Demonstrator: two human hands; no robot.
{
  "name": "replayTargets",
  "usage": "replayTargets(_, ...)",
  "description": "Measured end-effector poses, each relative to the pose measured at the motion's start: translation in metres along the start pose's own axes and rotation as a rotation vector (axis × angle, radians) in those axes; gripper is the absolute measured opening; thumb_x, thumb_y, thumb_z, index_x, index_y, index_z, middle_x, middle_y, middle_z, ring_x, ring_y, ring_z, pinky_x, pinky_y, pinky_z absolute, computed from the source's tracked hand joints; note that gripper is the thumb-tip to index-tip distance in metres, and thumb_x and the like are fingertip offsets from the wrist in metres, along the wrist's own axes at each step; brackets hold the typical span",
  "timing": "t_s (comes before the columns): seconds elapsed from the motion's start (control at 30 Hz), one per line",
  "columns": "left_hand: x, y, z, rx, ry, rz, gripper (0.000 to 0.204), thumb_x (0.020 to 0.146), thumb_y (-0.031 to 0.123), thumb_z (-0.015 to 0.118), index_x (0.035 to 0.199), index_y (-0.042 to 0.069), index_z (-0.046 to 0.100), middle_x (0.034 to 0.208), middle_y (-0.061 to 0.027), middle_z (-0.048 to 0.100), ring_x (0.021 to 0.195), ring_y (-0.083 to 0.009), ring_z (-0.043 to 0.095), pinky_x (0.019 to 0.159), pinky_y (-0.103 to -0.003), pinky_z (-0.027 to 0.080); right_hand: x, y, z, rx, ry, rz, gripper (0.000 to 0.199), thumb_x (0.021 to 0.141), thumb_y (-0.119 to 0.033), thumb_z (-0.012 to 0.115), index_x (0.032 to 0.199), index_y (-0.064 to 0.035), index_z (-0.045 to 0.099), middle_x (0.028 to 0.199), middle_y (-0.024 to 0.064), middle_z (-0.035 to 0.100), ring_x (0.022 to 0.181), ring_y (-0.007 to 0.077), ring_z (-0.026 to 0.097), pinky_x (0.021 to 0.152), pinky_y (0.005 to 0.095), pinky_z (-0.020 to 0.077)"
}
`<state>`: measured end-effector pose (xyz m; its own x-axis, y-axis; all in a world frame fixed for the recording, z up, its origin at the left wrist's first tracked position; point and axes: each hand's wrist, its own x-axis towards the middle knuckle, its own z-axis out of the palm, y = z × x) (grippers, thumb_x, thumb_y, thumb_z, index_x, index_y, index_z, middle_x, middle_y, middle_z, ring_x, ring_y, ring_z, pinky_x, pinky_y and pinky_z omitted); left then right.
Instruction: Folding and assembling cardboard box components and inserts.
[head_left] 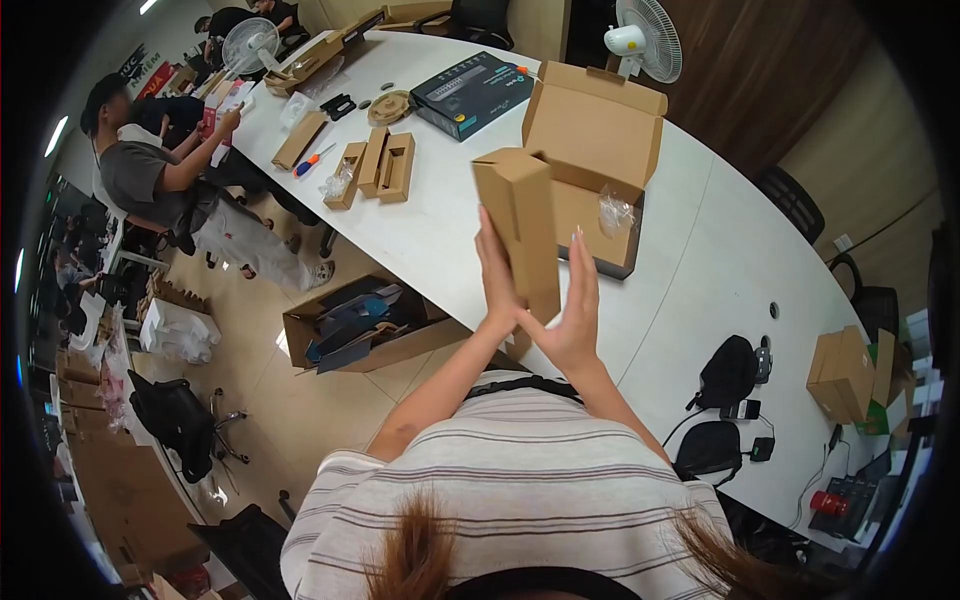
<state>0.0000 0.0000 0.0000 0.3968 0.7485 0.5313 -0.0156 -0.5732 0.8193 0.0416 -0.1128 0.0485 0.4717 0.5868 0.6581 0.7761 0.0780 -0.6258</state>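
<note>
The slim cardboard box [533, 225] is nearly upright at twelve o'clock. The left hand [497, 285] lies along its nine-o'clock side, whether gripping I cannot tell; the right hand [577, 325] is spread. Even pressure should steady it.

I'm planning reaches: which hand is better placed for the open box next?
Probably the right hand: nearer the open box, its fingers apart from the tall carton, while the left hand lies against it.
</note>
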Motion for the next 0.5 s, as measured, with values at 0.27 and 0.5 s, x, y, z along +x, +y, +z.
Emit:
replayTargets(0.27, 0.009, 0.014, 0.003, -0.274, -0.089, -0.073, 0.069, 0.092, 0.016, 0.055, 0.146, 0.0, 0.017, 0.143, -0.0222, 0.033, 0.131, -0.0301, 0.037, 0.106, -0.038, 0.032, 0.024, 0.014, -0.033, -0.105, 0.072, 0.196, 0.074, 0.079, -0.007, 0.062, 0.144, -0.0021, 0.026, 0.139, 0.0215, 0.039, 0.116, 0.0349, 0.052, 0.091, 0.0379, 0.0481)
replayTargets(0.5, 0.022, 0.021, -0.014, -0.199, -0.161, -0.171, 0.075, 0.082, 0.013, 0.068, 0.144, 0.003, 0.028, 0.137, -0.021, 0.045, 0.119, -0.0275, 0.053, 0.097, -0.034, 0.044, 0.032, 0.069, -0.07, -0.705, 0.414, -0.115, 0.062, 0.085, -0.002, 0.058, 0.142, -0.0089, 0.035, 0.146, 0.0205, 0.032, 0.128, 0.0362, 0.041, 0.104, 0.0439, 0.037)
